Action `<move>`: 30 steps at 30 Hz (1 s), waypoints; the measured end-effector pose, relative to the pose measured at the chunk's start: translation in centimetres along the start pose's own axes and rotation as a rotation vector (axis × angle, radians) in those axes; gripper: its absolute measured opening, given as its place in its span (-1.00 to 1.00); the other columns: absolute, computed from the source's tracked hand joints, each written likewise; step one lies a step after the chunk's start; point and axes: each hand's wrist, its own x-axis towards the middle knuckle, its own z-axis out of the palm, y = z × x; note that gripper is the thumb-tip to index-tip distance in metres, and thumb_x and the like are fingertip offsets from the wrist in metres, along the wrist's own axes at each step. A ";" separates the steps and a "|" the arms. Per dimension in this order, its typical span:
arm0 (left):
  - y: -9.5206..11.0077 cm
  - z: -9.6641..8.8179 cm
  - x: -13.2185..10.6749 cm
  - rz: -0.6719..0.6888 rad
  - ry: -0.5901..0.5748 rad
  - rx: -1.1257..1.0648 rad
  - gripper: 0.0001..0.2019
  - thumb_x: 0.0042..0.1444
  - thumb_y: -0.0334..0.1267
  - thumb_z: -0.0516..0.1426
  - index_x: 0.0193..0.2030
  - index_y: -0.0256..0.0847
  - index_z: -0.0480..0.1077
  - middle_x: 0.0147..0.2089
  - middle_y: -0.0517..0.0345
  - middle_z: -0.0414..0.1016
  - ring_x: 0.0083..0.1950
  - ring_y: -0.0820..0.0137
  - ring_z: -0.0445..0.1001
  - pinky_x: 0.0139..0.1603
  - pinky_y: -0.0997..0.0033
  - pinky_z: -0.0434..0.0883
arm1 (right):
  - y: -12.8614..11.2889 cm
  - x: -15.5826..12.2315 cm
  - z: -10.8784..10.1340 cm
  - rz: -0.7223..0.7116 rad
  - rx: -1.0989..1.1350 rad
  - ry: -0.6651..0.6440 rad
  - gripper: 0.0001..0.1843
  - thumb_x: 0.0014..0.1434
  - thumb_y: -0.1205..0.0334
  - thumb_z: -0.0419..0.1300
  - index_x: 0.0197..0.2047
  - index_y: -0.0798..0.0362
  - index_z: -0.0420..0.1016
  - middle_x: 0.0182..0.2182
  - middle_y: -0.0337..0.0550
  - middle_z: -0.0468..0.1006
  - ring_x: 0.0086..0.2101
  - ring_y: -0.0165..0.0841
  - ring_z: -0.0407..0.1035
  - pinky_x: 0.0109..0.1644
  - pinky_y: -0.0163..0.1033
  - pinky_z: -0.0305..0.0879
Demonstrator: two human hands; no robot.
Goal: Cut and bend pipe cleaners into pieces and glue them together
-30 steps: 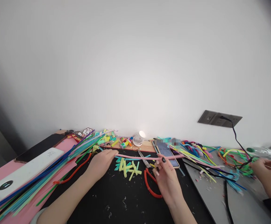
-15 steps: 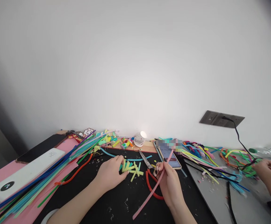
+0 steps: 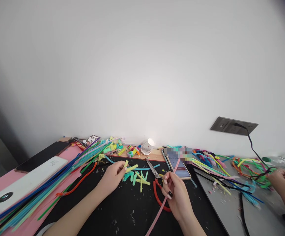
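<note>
My left hand [image 3: 115,173] is closed on short yellow pipe cleaner pieces [image 3: 131,168], their ends sticking out past thumb and fingers. Beside it on the black mat [image 3: 123,213] lies a small pile of cut teal pieces [image 3: 134,179] and yellow-green pieces [image 3: 143,182]. A long pink pipe cleaner [image 3: 159,213] runs slantwise through my right hand [image 3: 174,191], whose fingers are curled around it. Just behind that hand rest scissors with red handles [image 3: 154,171], blades toward the wall. The lower end of the pink pipe cleaner leaves the picture at the bottom.
Behind the scissors lie a phone [image 3: 178,165] and a paper cup [image 3: 147,146]. Bundled pipe cleaners [image 3: 59,183] and a white device [image 3: 27,183] cover the left side. On the right, another person's hand [image 3: 283,188] is near a plastic bottle [image 3: 280,161] and a black cable [image 3: 252,144].
My left hand has lifted back from the pile, now with yellow pieces in its fingers, uncovering the teal ones. In my right hand the pink pipe cleaner has shifted slightly lower.
</note>
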 end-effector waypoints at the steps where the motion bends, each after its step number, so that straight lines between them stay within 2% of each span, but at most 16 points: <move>1: 0.0 0.0 0.0 0.014 0.019 0.020 -0.77 0.15 -0.18 -0.14 -0.32 -0.19 0.28 -0.50 0.27 0.23 -0.49 0.41 0.29 -0.42 0.46 0.22 | 0.1 0.0 -0.1 -0.005 -0.055 0.009 -0.75 0.02 0.09 0.14 -0.53 0.08 0.31 -0.66 -0.36 0.24 -0.75 -0.64 -0.12 -0.73 -0.44 -0.15; 4: 0.1 0.2 0.0 0.028 0.060 0.059 -0.72 0.18 -0.19 -0.19 -0.20 -0.19 0.27 -0.35 0.14 0.31 -0.41 0.37 0.32 -0.36 0.39 0.28 | 0.6 0.2 -0.3 -0.039 -0.209 0.031 -0.83 -0.08 0.11 0.20 -0.50 0.03 0.38 -0.72 -0.33 0.26 -0.80 -0.61 -0.07 -0.78 -0.42 -0.19; 7: 0.4 0.4 -0.1 0.013 0.077 0.058 -0.71 0.20 -0.18 -0.23 -0.18 -0.17 0.25 -0.23 0.06 0.34 -0.25 0.31 0.34 -0.26 0.33 0.30 | 1.1 0.4 -0.1 -0.154 -0.338 0.039 -0.91 -0.12 0.19 0.20 -0.59 -0.10 0.38 -0.79 -0.31 0.26 -0.79 -0.55 0.09 -0.78 -0.42 -0.09; 10: 0.5 0.6 -0.1 0.010 0.100 0.064 -0.71 0.21 -0.17 -0.24 -0.24 -0.17 0.24 -0.24 0.07 0.34 -0.20 0.29 0.34 -0.21 0.30 0.30 | 1.6 0.6 0.6 -0.317 -0.581 0.028 -0.86 -0.17 0.29 0.20 -0.65 -0.12 0.37 -0.76 -0.29 0.32 -0.70 -0.46 0.27 -0.71 -0.38 0.08; 14: 0.3 1.0 0.0 0.042 0.115 0.094 -0.72 0.20 -0.16 -0.23 -0.40 -0.17 0.18 -0.35 0.15 0.30 -0.30 0.33 0.33 -0.28 0.36 0.29 | 2.3 0.3 1.8 -0.388 -0.759 0.015 -0.87 -0.24 0.34 0.23 -0.63 -0.10 0.39 -0.57 -0.24 0.44 -0.53 -0.36 0.37 -0.62 -0.34 0.18; 18: -0.1 1.2 0.2 0.000 0.154 0.112 -0.71 0.18 -0.12 -0.18 -0.54 -0.14 0.01 -0.54 0.29 0.16 -0.51 0.39 0.24 -0.47 0.44 0.19 | 2.7 0.2 1.9 -0.397 -0.736 -0.004 -0.81 -0.31 0.39 0.25 -0.63 -0.12 0.39 -0.55 -0.25 0.44 -0.49 -0.34 0.39 -0.58 -0.33 0.23; 22: -0.3 1.0 0.5 -0.112 0.134 -0.110 -0.72 0.15 -0.09 -0.13 -0.53 -0.14 0.01 -0.65 0.34 0.19 -0.55 0.40 0.30 -0.45 0.44 0.21 | 2.5 0.5 1.2 -0.381 -0.521 -0.021 -0.73 -0.30 0.44 0.24 -0.65 -0.19 0.35 -0.63 -0.27 0.43 -0.59 -0.40 0.37 -0.63 -0.35 0.19; 24: -0.3 0.8 0.6 -0.165 0.150 -0.252 -0.76 0.12 -0.08 -0.10 -0.47 -0.16 0.11 -0.64 0.32 0.25 -0.53 0.38 0.33 -0.43 0.43 0.23 | 2.4 0.5 1.0 -0.366 -0.443 -0.014 -0.71 -0.29 0.46 0.23 -0.64 -0.20 0.34 -0.65 -0.28 0.42 -0.62 -0.40 0.36 -0.66 -0.35 0.16; 26: -0.4 0.8 0.7 -0.221 0.168 -0.380 -0.77 0.09 -0.08 -0.07 -0.32 -0.21 0.21 -0.58 0.27 0.30 -0.51 0.39 0.34 -0.44 0.44 0.24 | 2.4 0.4 0.9 -0.362 -0.426 -0.007 -0.69 -0.29 0.47 0.23 -0.63 -0.21 0.35 -0.65 -0.27 0.43 -0.61 -0.39 0.37 -0.66 -0.35 0.17; 28: -0.5 0.8 0.8 -0.261 0.172 -0.491 -0.71 0.06 -0.11 -0.06 -0.17 -0.26 0.23 -0.48 0.22 0.31 -0.49 0.42 0.32 -0.45 0.45 0.25 | 2.5 0.3 1.1 -0.370 -0.441 0.003 -0.68 -0.29 0.49 0.24 -0.62 -0.22 0.35 -0.63 -0.26 0.43 -0.57 -0.38 0.39 -0.65 -0.36 0.18; 30: -0.6 1.0 0.8 -0.272 0.167 -0.591 -0.68 0.05 -0.16 -0.05 -0.09 -0.28 0.23 -0.43 0.21 0.28 -0.49 0.48 0.27 -0.45 0.48 0.24 | 2.6 0.2 1.3 -0.380 -0.487 0.016 -0.67 -0.29 0.49 0.24 -0.62 -0.22 0.35 -0.62 -0.26 0.43 -0.55 -0.38 0.39 -0.62 -0.36 0.19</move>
